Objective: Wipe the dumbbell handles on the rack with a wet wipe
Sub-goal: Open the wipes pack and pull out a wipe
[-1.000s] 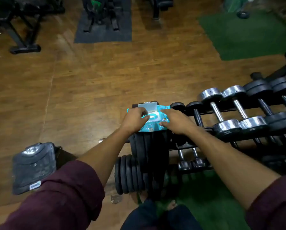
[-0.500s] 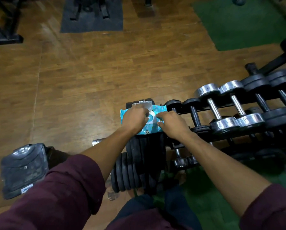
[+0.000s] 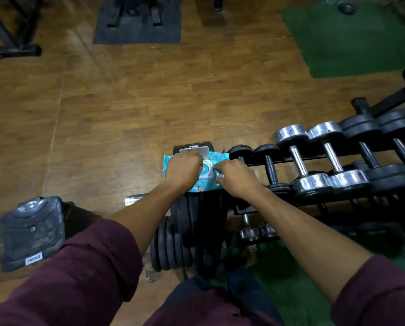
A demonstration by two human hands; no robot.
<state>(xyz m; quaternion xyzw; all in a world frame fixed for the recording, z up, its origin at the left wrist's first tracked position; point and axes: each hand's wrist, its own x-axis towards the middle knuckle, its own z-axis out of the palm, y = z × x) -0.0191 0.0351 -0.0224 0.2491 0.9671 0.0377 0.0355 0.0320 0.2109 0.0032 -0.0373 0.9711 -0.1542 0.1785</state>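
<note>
The left hand (image 3: pixel 184 171) covers the left half of the wipes pack (image 3: pixel 216 156); its fingers are hidden beneath the knuckles. The right hand (image 3: pixel 238 178) covers the pack's lower right corner. Pack print is too small to read. Whether a wipe is pinched cannot be told. The rack (image 3: pixel 314 158) and its rightmost dumbbells (image 3: pixel 404 128) are cut off by the right edge

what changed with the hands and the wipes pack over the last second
Little changed. The left hand slid further over the wet wipes pack, now covering more of its left half, fingers near the flipped-up lid. The right hand stays on the pack's right side. No wipe is out yet. The pack stays on the weight plates, and the dumbbells sit untouched on the rack.
</note>
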